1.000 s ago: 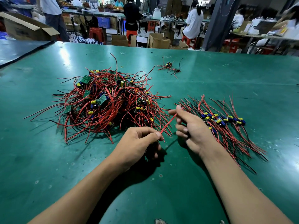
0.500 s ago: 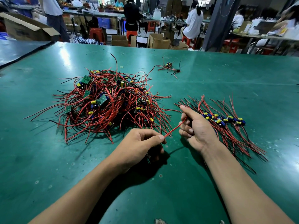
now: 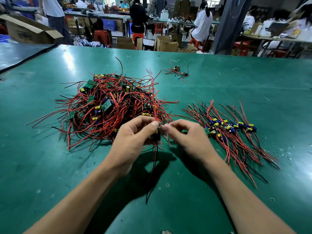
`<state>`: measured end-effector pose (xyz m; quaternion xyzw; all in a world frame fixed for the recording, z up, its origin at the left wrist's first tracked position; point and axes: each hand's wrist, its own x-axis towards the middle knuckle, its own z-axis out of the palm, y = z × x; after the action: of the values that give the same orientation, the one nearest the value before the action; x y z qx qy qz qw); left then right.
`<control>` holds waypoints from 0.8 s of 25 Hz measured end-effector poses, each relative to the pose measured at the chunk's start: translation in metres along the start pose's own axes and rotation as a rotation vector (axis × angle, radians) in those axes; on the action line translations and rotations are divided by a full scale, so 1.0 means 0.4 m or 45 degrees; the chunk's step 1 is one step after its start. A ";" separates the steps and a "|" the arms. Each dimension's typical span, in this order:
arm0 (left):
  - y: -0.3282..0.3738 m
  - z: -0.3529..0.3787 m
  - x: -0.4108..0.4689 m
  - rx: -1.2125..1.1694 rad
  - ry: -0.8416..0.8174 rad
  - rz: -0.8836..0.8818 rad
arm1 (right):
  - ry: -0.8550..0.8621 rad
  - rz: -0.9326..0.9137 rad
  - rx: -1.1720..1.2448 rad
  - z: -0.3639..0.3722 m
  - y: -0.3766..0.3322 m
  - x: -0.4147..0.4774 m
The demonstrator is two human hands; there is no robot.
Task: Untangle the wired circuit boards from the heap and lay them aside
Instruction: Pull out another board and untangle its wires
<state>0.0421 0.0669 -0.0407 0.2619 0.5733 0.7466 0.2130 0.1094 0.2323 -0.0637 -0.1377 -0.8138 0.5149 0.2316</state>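
Held board [image 3: 156,136]: raised just off the near edge of the heap [image 3: 111,108], between both hands; detail blurred. Its wiring ran on a long axis from far to near. The red lead [image 3: 154,108] pointed away from the person, up across the heap's near side. The black leads [image 3: 152,174] trailed towards the person, hanging down to the green table [image 3: 253,81] on the near side of the heap.

Left hand [image 3: 135,137]: fingers curled, thumb and forefinger closed narrow on the board's top where the red lead left it.

Right hand [image 3: 185,137]: thumb and forefinger tips pressed close together at the board's right side, other fingers curled. Whether they gripped the board itself or a wire could not be told.

Laid-aside row [image 3: 233,130]: right of the heap, boards lying in a line running across. Their leads fanned away beyond the boards and slanted near-right on the person's side.

Stray cluster [image 3: 177,71]: beyond the heap to its far right, well apart.
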 end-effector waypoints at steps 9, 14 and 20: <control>-0.006 0.001 0.011 -0.095 0.264 0.076 | -0.002 -0.376 -0.081 0.070 -0.030 -0.047; -0.017 -0.011 0.001 0.154 0.223 0.317 | -0.203 0.053 0.672 0.060 -0.067 -0.033; -0.011 -0.008 0.009 -0.140 0.011 -0.227 | -0.694 0.407 1.012 0.008 -0.091 -0.042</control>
<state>0.0375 0.0678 -0.0450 0.1945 0.5533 0.7561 0.2904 0.1228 0.2064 -0.0359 -0.0224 -0.5546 0.8310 -0.0364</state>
